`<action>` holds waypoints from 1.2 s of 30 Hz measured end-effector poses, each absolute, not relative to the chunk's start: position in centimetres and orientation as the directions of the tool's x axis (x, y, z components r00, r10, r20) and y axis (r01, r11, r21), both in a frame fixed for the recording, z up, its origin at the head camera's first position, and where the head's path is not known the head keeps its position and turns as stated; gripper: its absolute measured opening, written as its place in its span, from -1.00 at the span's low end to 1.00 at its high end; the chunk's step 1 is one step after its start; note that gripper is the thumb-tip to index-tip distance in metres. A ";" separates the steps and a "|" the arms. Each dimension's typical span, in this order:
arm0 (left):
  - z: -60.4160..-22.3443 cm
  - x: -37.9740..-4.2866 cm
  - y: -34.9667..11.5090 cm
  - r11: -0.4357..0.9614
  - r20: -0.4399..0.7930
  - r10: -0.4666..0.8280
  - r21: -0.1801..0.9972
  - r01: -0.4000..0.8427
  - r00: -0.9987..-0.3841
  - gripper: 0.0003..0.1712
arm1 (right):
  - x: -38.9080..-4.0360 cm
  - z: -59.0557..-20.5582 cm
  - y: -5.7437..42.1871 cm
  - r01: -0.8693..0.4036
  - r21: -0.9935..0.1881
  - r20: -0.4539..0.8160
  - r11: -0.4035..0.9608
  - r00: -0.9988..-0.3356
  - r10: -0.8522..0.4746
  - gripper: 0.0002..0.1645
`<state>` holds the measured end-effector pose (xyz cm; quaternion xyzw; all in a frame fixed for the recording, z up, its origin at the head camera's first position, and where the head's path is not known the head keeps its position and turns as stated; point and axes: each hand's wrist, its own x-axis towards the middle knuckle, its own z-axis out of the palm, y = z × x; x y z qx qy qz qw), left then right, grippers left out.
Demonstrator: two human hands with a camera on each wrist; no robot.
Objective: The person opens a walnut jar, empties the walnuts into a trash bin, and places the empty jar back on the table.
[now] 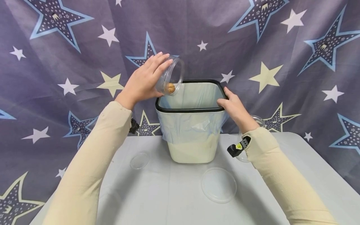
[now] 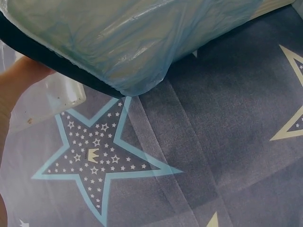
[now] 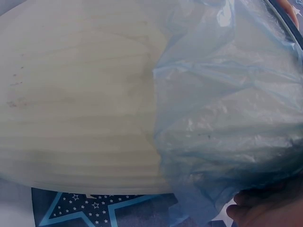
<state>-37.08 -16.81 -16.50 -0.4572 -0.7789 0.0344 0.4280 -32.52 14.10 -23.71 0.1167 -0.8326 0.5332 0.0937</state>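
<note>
My left hand (image 1: 149, 76) grips a clear round plastic container (image 1: 182, 72), tipped on its side above the left rear of a trash bin (image 1: 194, 151). Inside the container, against its lower wall, lies a walnut (image 1: 171, 88). The cream bin stands upright with a black rim (image 1: 191, 110) and a thin blue bag (image 1: 191, 125) folded over its outside. At the bin's right side my right hand (image 1: 234, 106) holds the rim, thumb over the top edge. In the right wrist view the bag (image 3: 227, 94) and bin wall (image 3: 80, 109) fill most of the picture.
On the pale tabletop (image 1: 157, 193) lie a large round clear lid (image 1: 218, 185) in front of the bin and a smaller one (image 1: 139, 161) to its left. Another clear container (image 1: 242, 157) stands partly hidden behind my right wrist. A star-patterned curtain (image 1: 197, 18) hangs behind.
</note>
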 end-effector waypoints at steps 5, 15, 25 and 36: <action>-16.4 -37.0 -16.9 0.596 0.639 0.733 -0.439 0.673 -0.233 0.29 | -32.6 -23.8 14.0 -0.300 -0.865 0.288 0.403 -0.953 -0.092 -0.06; -16.2 -36.9 -16.9 0.598 0.629 0.739 -0.446 0.666 -0.242 0.29 | -32.5 -23.5 14.0 -0.294 -0.860 0.283 0.417 -0.955 -0.090 -0.06; -16.1 -37.0 -16.4 0.604 0.632 0.738 -0.462 0.649 -0.237 0.27 | -32.4 -23.5 14.1 -0.277 -0.867 0.265 0.414 -0.960 -0.088 -0.06; -15.7 -36.5 -15.4 0.527 0.568 0.801 -0.521 0.671 -0.189 0.25 | -32.6 -23.7 14.1 -0.292 -0.862 0.278 0.415 -0.956 -0.094 -0.06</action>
